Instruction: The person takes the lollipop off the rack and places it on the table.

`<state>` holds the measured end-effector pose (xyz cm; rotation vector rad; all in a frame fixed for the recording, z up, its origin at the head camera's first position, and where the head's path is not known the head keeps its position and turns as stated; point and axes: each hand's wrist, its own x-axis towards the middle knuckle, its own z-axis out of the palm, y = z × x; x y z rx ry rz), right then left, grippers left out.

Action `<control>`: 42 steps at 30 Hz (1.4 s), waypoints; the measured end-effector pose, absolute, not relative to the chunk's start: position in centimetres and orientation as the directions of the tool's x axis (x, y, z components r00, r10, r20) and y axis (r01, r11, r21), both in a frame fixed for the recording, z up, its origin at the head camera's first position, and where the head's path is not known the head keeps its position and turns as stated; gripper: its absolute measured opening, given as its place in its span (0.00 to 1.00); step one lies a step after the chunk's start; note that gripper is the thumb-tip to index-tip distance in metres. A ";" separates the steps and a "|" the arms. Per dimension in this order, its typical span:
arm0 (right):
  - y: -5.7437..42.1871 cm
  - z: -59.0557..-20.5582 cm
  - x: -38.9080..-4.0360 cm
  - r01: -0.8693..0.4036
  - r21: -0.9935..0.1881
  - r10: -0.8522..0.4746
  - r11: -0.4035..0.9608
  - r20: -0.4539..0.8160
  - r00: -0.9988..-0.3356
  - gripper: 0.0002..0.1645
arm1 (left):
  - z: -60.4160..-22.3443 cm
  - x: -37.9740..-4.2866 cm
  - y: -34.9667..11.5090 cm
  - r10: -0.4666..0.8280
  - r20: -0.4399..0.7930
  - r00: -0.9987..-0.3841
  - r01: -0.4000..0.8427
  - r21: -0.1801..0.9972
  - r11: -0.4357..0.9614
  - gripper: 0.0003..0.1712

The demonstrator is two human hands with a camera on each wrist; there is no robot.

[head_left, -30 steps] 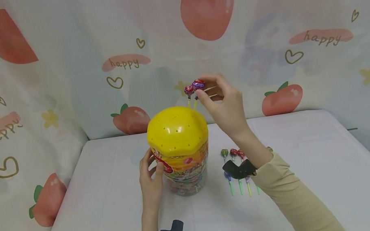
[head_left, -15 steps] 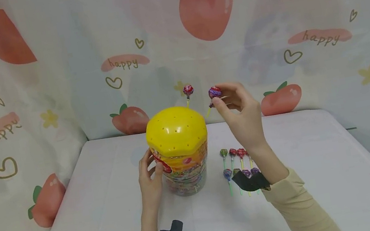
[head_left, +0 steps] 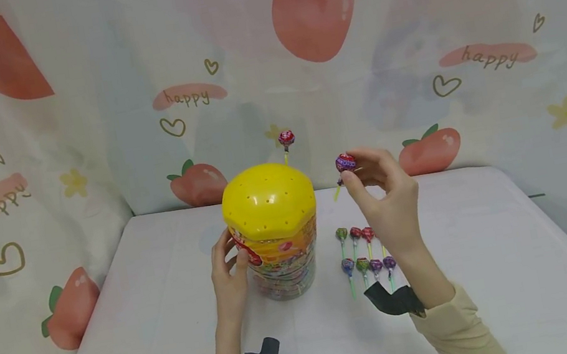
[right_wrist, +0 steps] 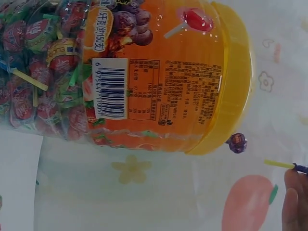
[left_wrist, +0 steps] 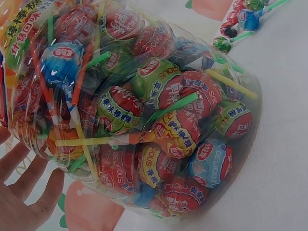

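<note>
In the head view, my left hand [head_left: 230, 278] holds the left side of a large clear lollipop jar [head_left: 287, 277], fingers and thumb spread around its label. The jar stands upright, filled with wrapped lollipops, under a yellow lid [head_left: 267, 199] dotted with small holes. One red-wrapped lollipop [head_left: 285, 138] sticks up at the lid's back right, its stick partly hidden behind the lid. To the right of the jar, my right hand [head_left: 391, 199] pinches a purple-and-red lollipop [head_left: 345, 162] by its head, with the yellow stick [right_wrist: 279, 164] pointing down and left, apart from the lid.
On the white table [head_left: 504, 264], several lollipops lie in two rows right of the jar, among them a green one [head_left: 341, 234] and a blue one [head_left: 348, 266]. My right forearm covers part of these rows. A fruit-printed curtain [head_left: 401, 4] hangs behind.
My right hand has drawn one lollipop away from beside the red one at the lid, moving right and down with it. The left hand and the jar stay in place.
</note>
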<state>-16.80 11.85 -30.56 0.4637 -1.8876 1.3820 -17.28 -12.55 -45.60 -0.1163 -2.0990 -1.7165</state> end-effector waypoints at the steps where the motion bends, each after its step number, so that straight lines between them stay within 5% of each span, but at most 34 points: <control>1: 11.9 -30.8 -16.7 -0.666 -0.653 0.133 0.361 0.743 -0.656 0.18 | -45.6 -17.3 -12.6 -0.200 0.372 -0.906 0.326 0.917 0.231 0.30; 30: 15.1 -39.6 -14.5 -0.593 -0.719 0.174 0.362 0.677 -0.715 0.21 | -41.9 -15.3 -11.6 -0.197 0.336 -0.921 0.290 0.929 0.229 0.30; 42: 17.2 -41.3 -15.0 -0.406 -0.814 0.200 0.415 0.517 -0.832 0.18 | -41.6 -15.2 -11.8 -0.196 0.331 -0.923 0.286 0.931 0.226 0.30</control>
